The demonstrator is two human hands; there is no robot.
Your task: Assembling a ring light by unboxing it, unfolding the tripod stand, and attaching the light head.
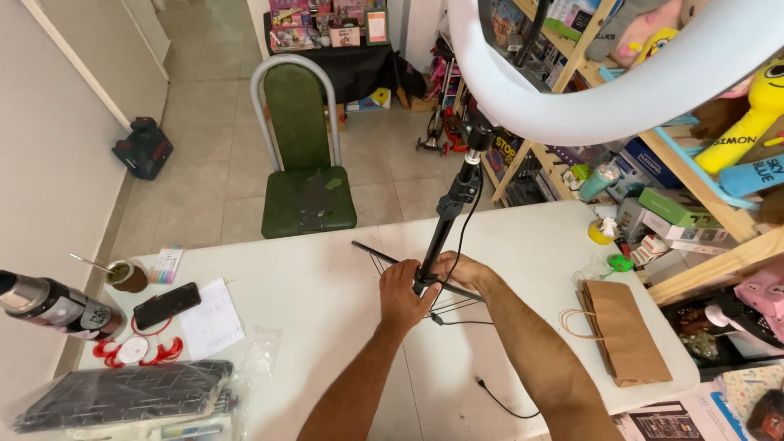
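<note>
We are gripping the black stand pole (445, 224) of the ring light (621, 77) at its base over the white table (327, 302): our left hand (402, 298) is wrapping closed around it, our right hand (459, 269) is clasping it from behind. A mate gourd (126, 276) is holding a metal straw; a brown paper bag (625, 331) is lying flat, contents hidden.

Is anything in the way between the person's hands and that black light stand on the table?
Nothing visible stands between them. The left hand and right hand are both closed around the lower part of the black stand pole, just above its folding legs on the white table.
</note>
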